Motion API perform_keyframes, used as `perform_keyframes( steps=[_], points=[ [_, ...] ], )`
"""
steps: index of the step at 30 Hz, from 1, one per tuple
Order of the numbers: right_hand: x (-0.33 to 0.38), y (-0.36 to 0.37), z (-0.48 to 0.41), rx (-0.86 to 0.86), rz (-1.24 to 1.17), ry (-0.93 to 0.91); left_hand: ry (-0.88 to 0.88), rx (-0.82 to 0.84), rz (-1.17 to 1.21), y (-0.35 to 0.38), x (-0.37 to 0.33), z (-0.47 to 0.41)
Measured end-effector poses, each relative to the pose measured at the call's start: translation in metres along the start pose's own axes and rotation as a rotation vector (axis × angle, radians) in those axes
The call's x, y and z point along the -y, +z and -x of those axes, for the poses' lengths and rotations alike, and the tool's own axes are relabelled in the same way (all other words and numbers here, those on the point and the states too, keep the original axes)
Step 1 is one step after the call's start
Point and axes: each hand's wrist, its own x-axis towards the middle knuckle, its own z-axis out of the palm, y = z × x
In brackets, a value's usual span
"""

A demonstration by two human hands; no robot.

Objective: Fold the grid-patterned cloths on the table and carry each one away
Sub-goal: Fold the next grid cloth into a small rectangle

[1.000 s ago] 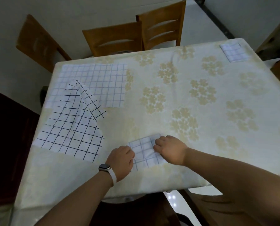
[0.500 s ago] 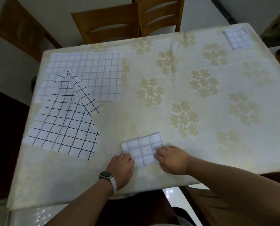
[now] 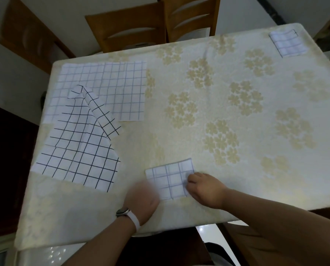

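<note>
Here, four grid cloths lie on the surface [image 3: 160,143]: one small folded cloth [image 3: 170,179] near the front edge, one rumpled black-grid cloth [image 3: 77,150] at left, one flat pale cloth [image 3: 118,87] beyond and partly under it, and one folded square [image 3: 288,43] at the far right corner. The right hand [image 3: 204,188] grips the folded cloth's right edge with curled fingers. The left hand [image 3: 141,198] is blurred by its left edge; I cannot tell how its fingers lie. Three chairs [image 3: 129,25] stand beyond.

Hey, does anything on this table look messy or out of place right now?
Yes. The black-grid cloth at the left lies rumpled, with one corner flipped over and overlapping the pale-grid cloth spread flat behind it. The near folded cloth and the far-corner folded cloth lie flat and tidy.
</note>
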Motion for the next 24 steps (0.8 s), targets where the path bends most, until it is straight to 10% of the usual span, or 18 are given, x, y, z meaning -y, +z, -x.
perform_keyframes(
  steps=[8,24],
  points=[
    [0.013,-0.016,-0.026,-0.039,-0.621,0.921,-0.917,-0.064,0.692,-0.014,-0.028,-0.027],
    [0.019,-0.022,-0.043,-0.057,-1.298,1.348,-0.933,0.129,0.800,-0.021,-0.025,-0.048]
  ],
)
